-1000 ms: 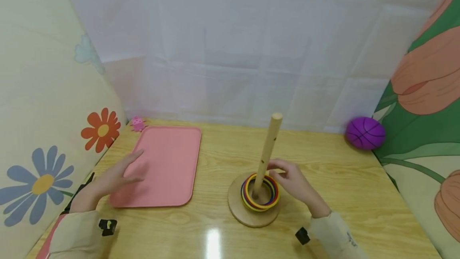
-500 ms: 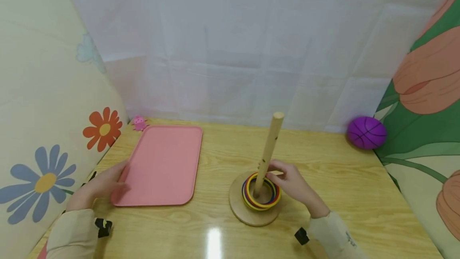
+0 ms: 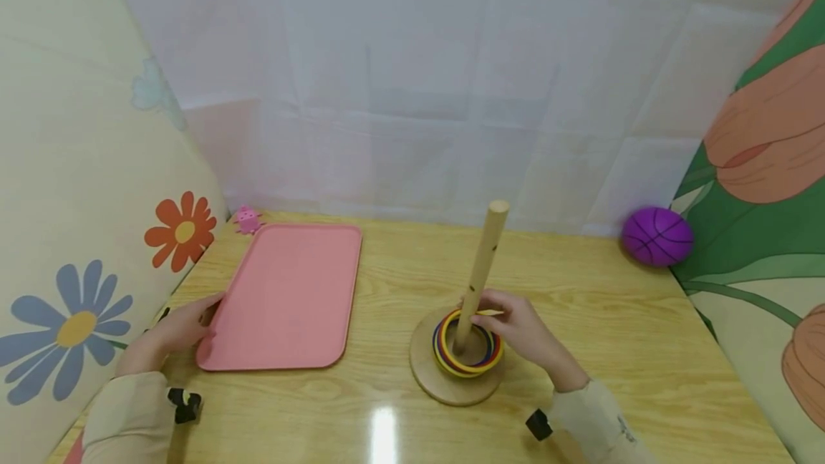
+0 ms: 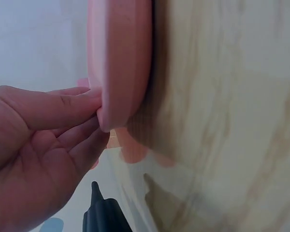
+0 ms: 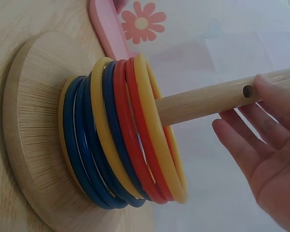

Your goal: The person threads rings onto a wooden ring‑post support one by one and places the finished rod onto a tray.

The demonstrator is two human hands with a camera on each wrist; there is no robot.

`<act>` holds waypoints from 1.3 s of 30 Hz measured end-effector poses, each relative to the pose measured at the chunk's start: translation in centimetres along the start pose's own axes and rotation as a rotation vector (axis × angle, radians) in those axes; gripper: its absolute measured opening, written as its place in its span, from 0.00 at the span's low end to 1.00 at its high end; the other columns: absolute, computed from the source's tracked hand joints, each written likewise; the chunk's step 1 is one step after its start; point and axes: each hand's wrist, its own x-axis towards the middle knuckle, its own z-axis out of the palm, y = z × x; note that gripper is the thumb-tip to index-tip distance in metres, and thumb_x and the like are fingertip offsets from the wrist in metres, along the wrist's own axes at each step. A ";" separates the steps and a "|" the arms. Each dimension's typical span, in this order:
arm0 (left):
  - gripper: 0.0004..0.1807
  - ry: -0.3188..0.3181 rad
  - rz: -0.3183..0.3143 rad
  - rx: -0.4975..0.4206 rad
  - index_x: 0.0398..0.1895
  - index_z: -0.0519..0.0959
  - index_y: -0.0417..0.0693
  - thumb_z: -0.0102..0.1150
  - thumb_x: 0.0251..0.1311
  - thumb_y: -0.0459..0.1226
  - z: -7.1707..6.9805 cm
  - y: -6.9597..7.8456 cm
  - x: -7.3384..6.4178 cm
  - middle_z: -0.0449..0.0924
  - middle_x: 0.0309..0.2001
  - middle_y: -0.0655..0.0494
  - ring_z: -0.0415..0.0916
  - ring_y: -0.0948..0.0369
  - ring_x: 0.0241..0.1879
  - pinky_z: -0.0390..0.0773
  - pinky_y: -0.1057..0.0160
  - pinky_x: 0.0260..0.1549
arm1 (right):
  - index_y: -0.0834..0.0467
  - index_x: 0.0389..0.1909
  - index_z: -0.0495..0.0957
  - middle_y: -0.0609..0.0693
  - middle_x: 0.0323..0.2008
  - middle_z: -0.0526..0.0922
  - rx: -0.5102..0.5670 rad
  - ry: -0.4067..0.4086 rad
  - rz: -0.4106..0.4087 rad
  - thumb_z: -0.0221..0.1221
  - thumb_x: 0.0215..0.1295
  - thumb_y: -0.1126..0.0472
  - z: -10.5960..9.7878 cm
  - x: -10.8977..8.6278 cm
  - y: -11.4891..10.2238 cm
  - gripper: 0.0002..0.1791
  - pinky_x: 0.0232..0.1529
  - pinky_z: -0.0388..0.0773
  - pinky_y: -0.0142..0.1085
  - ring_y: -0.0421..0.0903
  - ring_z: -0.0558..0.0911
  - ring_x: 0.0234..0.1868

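In the head view, a pink tray point(image 3: 290, 299) lies at the left of the table. My left hand point(image 3: 174, 329) is at its near left edge; the left wrist view shows the thumb and fingers pinching the tray's rim point(image 4: 128, 63). To the right stands a wooden post point(image 3: 483, 260) on a round base point(image 3: 427, 371). Several yellow, blue and red rings point(image 5: 118, 130) are stacked around the post's foot. With thumb on one side and fingers on the other, my right hand point(image 3: 520, 328) holds the post just above the rings.
A purple ball point(image 3: 657, 237) sits at the back right corner. Behind the tray's far left corner is a small pink toy point(image 3: 248, 220). A white sheet point(image 3: 419, 92) closes off the back, and flowered cloths point(image 3: 77, 163) hang at both sides.
The left hand has come down from above the tray to its left edge and pinches it. My right hand has shifted slightly, its thumb closing onto the post.
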 end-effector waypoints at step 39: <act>0.40 -0.027 0.288 -0.080 0.64 0.65 0.24 0.69 0.52 0.38 5.5 10.3 -0.6 0.68 0.63 0.28 0.64 0.33 0.64 0.66 0.35 0.62 | 0.71 0.51 0.76 0.69 0.47 0.82 0.017 0.161 -0.117 0.55 0.67 0.70 -2.4 0.9 -1.3 0.14 0.47 0.83 0.27 0.28 0.81 0.47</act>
